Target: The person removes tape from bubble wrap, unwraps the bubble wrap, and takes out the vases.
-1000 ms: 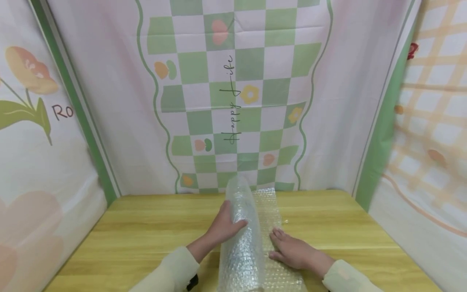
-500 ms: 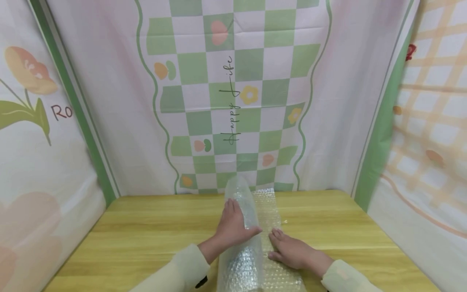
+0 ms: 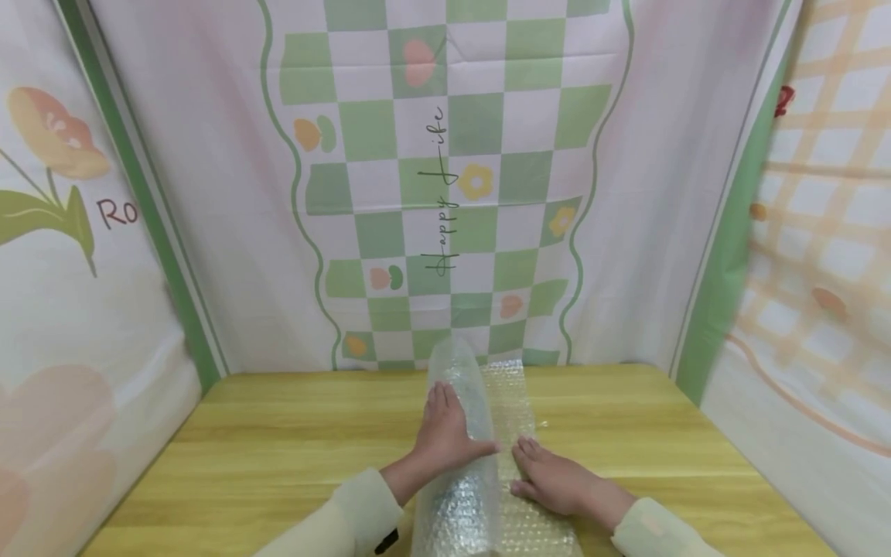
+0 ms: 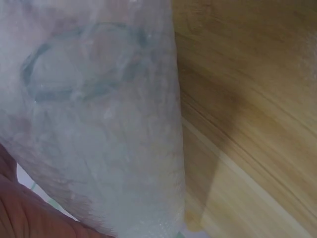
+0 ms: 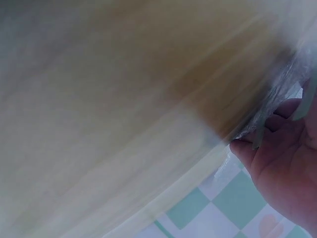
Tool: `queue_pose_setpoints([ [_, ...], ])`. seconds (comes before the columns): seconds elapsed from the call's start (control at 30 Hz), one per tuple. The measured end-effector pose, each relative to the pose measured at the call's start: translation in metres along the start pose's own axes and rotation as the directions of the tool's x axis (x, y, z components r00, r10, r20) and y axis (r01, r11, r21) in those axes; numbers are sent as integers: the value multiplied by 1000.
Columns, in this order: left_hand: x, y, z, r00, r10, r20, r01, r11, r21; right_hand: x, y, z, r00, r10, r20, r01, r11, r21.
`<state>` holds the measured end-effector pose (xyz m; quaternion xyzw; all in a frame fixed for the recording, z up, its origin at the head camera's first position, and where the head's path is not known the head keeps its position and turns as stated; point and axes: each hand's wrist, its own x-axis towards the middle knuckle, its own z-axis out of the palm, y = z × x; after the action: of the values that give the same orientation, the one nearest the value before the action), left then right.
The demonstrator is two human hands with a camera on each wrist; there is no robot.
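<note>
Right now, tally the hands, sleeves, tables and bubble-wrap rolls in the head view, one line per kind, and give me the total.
Hands: 2 (left hand, right hand)
Sleeves: 2 (left sleeve, right sleeve)
Tables: 1 (wooden table)
Bubble-wrap rolls: 1 (clear roll, flat stretch beside it not counted)
Total: 6

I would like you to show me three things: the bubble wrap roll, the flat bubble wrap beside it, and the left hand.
Bubble wrap roll (image 3: 461,499): head view, on its nearer part.
Flat bubble wrap (image 3: 513,410): head view, on its farther part.
Left hand (image 3: 444,435): head view, on the back of the hand.
</note>
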<state>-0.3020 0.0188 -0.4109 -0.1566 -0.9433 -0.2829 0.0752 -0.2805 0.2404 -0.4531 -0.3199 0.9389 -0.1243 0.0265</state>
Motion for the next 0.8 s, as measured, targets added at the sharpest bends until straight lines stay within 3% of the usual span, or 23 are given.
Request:
queue_pose_setpoints([
  [0.57, -2, -8, 1, 1000, -13, -14, 12, 997, -75, 0, -3, -3, 999, 19, 28, -19, 1000, 22],
  [0.8, -3, -15, 0, 1000, -4, -13, 2, 981, -192, -1, -4, -4, 999, 23, 30, -24, 999, 23],
])
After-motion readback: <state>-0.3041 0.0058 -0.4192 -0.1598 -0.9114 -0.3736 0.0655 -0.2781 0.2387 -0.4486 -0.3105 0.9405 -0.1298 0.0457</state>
